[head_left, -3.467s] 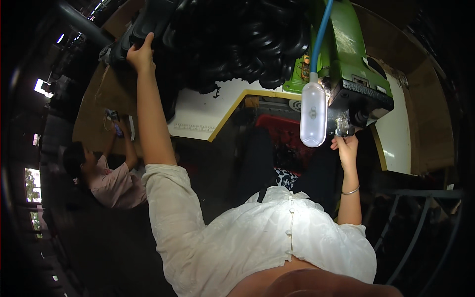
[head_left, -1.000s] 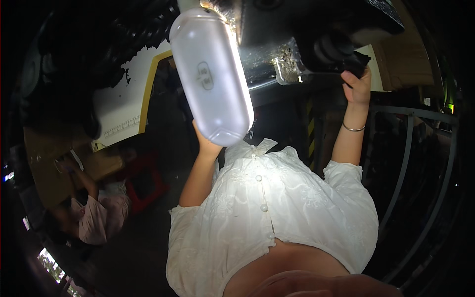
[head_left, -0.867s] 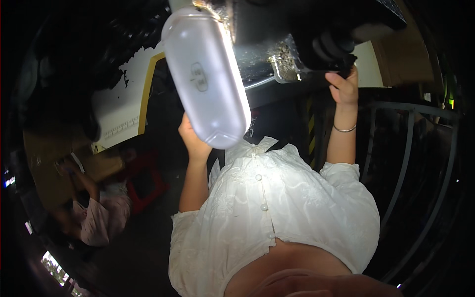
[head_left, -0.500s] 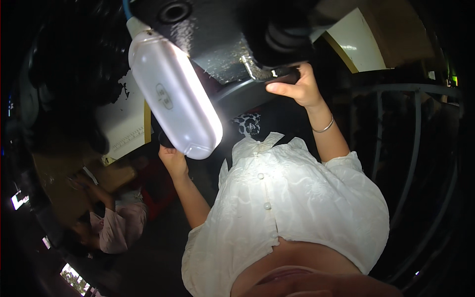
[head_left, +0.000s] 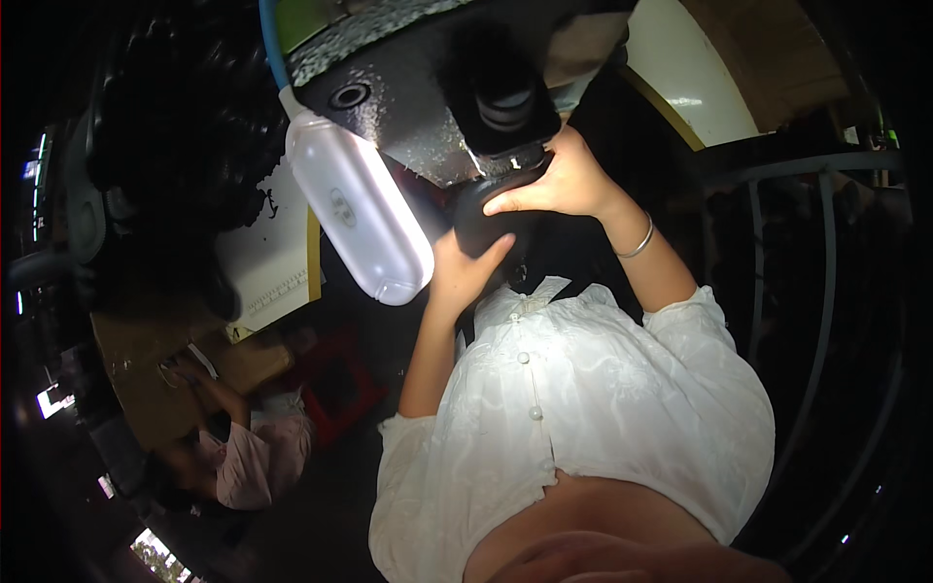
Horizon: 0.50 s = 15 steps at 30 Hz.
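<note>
Close above my hands is a black machine head (head_left: 418,131) sprinkled with pale dust. A dark, smooth, rounded piece (head_left: 476,216) sits just beneath it; its kind is too dark to tell. From the right, my right hand (head_left: 569,180) closes round this piece, thumb lying along its near side. My left hand (head_left: 462,272) grips the piece's lower left side with the thumb raised, its other fingers hidden. Partly in front of that hand hangs a pale capsule-shaped lamp (head_left: 355,209), bright along its right edge, with a blue cable (head_left: 273,44) at its top.
White boards with yellow edges stand at left (head_left: 272,253) and right (head_left: 695,73). A grey metal railing (head_left: 826,243) runs along the right side. At lower left another person in a pink sleeve (head_left: 243,466) sits at a brown table (head_left: 136,379), near a red stool (head_left: 340,374).
My left hand has moved right and up from behind the lamp to the dark piece, nearer my right hand. My right hand has shifted slightly left. More of the machine head shows.
</note>
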Each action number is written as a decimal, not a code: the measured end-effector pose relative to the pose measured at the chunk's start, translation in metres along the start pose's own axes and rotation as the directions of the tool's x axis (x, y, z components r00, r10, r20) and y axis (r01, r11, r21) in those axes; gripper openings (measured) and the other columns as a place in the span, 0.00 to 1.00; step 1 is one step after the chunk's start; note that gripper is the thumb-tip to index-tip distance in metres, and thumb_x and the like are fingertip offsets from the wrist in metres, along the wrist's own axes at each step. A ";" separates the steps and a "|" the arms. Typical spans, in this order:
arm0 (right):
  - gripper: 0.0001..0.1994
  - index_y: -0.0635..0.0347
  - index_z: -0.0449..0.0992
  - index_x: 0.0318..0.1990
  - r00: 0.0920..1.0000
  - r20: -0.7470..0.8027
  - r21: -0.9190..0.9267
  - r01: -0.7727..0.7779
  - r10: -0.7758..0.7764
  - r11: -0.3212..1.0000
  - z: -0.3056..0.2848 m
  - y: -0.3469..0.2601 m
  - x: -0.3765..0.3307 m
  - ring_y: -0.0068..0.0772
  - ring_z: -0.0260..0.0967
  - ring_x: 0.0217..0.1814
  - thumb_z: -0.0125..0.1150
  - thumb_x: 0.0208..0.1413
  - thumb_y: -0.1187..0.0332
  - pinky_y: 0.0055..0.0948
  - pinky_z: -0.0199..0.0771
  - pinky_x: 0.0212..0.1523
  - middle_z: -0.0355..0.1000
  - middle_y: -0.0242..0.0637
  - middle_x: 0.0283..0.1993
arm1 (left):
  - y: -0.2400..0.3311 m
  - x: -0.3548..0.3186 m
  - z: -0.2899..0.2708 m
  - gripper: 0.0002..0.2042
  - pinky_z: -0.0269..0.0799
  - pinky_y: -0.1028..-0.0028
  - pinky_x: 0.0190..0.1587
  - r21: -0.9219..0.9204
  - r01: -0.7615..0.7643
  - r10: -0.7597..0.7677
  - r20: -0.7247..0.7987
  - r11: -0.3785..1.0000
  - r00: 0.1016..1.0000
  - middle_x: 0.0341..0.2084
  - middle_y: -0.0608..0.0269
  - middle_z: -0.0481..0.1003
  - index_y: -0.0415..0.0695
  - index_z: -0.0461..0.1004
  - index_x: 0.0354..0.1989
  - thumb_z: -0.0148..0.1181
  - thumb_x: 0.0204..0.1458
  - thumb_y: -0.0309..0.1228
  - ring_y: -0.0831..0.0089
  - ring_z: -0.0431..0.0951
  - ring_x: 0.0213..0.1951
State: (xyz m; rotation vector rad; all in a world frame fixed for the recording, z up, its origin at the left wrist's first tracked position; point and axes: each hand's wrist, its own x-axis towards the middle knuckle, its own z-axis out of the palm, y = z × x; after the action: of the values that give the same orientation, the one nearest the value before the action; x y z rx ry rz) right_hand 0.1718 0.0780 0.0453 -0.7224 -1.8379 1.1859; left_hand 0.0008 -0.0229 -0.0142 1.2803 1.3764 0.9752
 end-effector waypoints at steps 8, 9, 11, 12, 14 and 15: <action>0.38 0.65 0.64 0.56 0.898 0.226 0.255 -0.428 0.377 0.867 -0.020 0.052 -0.045 0.25 0.68 0.48 0.75 0.34 0.67 0.28 0.68 0.51 0.69 0.36 0.51 | 0.037 0.027 0.016 0.11 0.69 0.81 0.35 -0.286 -0.122 0.081 -0.151 0.950 0.985 0.29 0.67 0.76 0.36 0.76 0.35 0.66 0.47 0.28 0.83 0.72 0.30; 0.35 0.66 0.67 0.54 0.811 0.354 0.125 -0.535 0.466 0.836 -0.020 0.066 -0.059 0.25 0.67 0.48 0.75 0.34 0.67 0.28 0.68 0.51 0.70 0.36 0.51 | 0.033 0.026 0.018 0.11 0.69 0.80 0.36 -0.344 -0.160 0.103 -0.178 0.925 0.979 0.29 0.66 0.76 0.36 0.76 0.36 0.66 0.47 0.28 0.83 0.72 0.31; 0.28 0.69 0.72 0.47 0.868 0.321 0.180 -0.448 0.378 0.876 -0.010 0.091 -0.100 0.28 0.70 0.45 0.74 0.35 0.65 0.28 0.69 0.49 0.74 0.39 0.44 | 0.020 0.025 0.023 0.10 0.68 0.80 0.37 -0.457 -0.229 0.137 -0.225 0.859 0.965 0.30 0.66 0.76 0.36 0.75 0.37 0.65 0.47 0.28 0.82 0.72 0.32; 0.26 0.70 0.74 0.44 0.798 0.382 0.009 -0.507 0.466 0.862 -0.016 0.115 -0.123 0.29 0.71 0.43 0.73 0.35 0.64 0.28 0.69 0.48 0.75 0.40 0.41 | 0.016 0.023 0.023 0.09 0.68 0.80 0.39 -0.504 -0.232 0.121 -0.243 0.832 0.963 0.30 0.67 0.76 0.37 0.75 0.36 0.65 0.48 0.27 0.82 0.72 0.33; 0.24 0.73 0.75 0.40 0.667 0.384 -0.175 -0.627 0.639 0.759 -0.029 0.108 -0.133 0.28 0.72 0.40 0.72 0.36 0.64 0.26 0.70 0.45 0.76 0.43 0.38 | 0.006 0.020 0.021 0.09 0.67 0.80 0.40 -0.513 -0.253 0.129 -0.266 0.820 0.955 0.30 0.67 0.76 0.38 0.75 0.36 0.64 0.48 0.27 0.81 0.72 0.33; 0.23 0.73 0.75 0.40 0.700 0.352 -0.067 -0.643 0.621 0.763 -0.039 0.105 -0.138 0.28 0.72 0.40 0.72 0.37 0.65 0.25 0.70 0.44 0.76 0.43 0.38 | 0.003 0.018 0.020 0.09 0.67 0.80 0.40 -0.518 -0.266 0.133 -0.279 0.813 0.951 0.30 0.67 0.75 0.38 0.75 0.36 0.64 0.48 0.27 0.81 0.72 0.34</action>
State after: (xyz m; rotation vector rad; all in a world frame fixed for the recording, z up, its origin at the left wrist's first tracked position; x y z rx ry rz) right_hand 0.2790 0.0268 -0.0871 -1.2391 -1.8780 1.9212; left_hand 0.0219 -0.0057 -0.0177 0.8951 1.0163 1.5784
